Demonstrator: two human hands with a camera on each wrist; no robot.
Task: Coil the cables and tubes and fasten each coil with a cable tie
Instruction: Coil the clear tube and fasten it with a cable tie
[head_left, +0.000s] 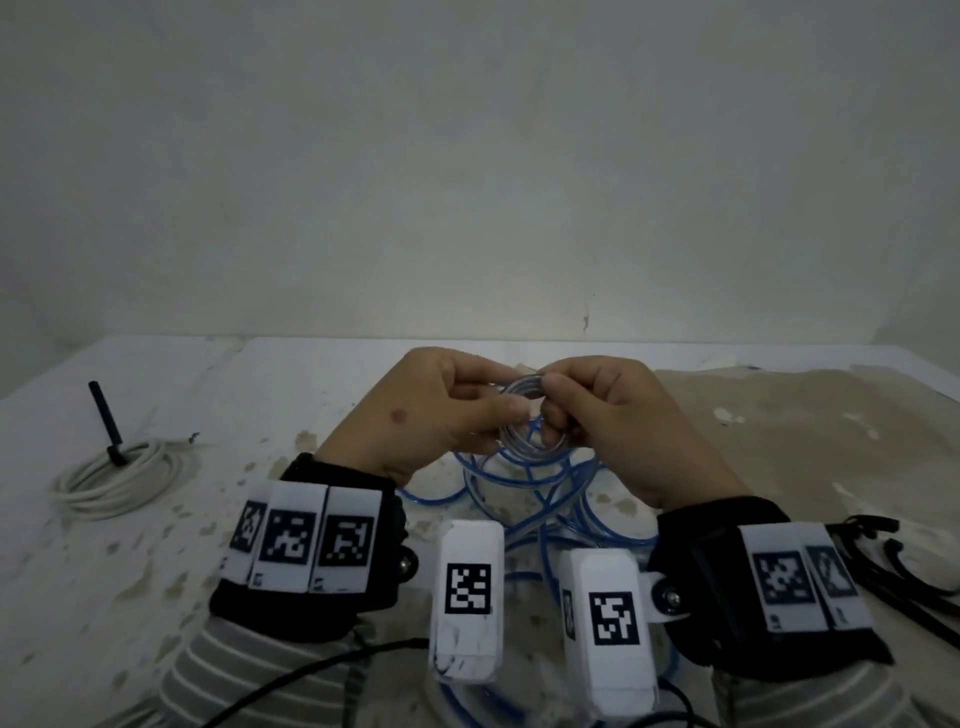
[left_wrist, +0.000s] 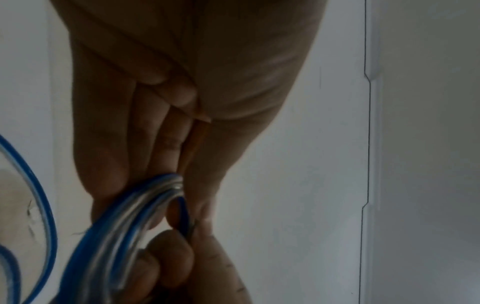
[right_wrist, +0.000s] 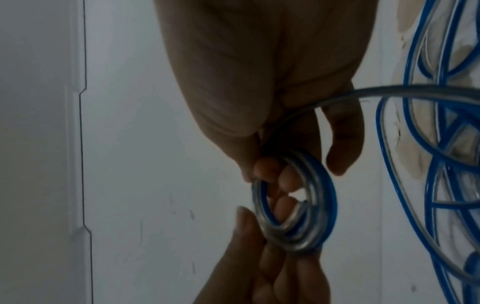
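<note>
Left hand (head_left: 441, 410) and right hand (head_left: 602, 415) both pinch small coil of clear blue-striped plastic tube (head_left: 524, 415) above stained white surface (head_left: 156, 545). Loose tube remainder partly hidden under wrists. Fingertip grip detail dim in wrist views.

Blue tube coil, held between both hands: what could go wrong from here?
1. The small coil is only pinched by the left hand and right hand; the springy tube may pop open if the fingers slip.
2. The loose tube on the table crosses itself and could snag while feeding.
3. The cable ties need a free hand.
</note>
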